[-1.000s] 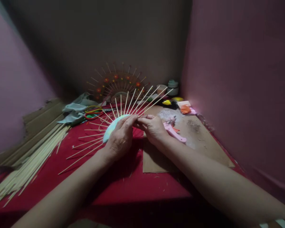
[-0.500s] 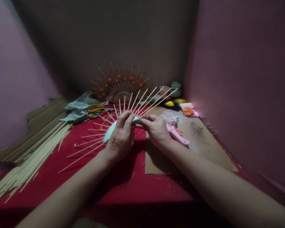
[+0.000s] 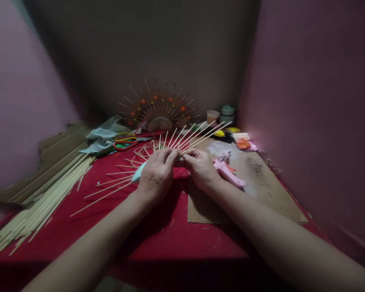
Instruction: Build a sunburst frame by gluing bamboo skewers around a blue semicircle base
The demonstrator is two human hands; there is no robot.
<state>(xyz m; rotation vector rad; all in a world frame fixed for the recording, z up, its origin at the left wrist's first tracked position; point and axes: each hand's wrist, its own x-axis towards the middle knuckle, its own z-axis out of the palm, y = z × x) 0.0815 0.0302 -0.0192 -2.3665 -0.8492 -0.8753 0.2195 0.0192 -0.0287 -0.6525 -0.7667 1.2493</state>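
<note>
A pale blue, curved base [image 3: 137, 174] carries several thin wooden sticks [image 3: 109, 179] that fan outward like rays. My left hand [image 3: 156, 172] is closed over the middle of this base and hides most of it. At the base's right end, my right hand [image 3: 200, 166] pinches with thumb and fingers, close against my left fingertips. What lies inside that pinch is too small and covered to make out. The rightmost sticks slant up and away just above my right fingers.
Loose sticks [image 3: 48, 202] lie in a bundle at left beside torn cardboard [image 3: 61, 148]. Scissors [image 3: 129, 140] rest behind my hands. A pink glue gun [image 3: 231, 176] lies on a cardboard sheet [image 3: 273, 198] at right. A decorated stick fan [image 3: 158, 101] stands at the back.
The base has tipped, so its sticks sit lower and less of its blue surface shows. Both hands stay together at its right end. The view has shifted slightly.
</note>
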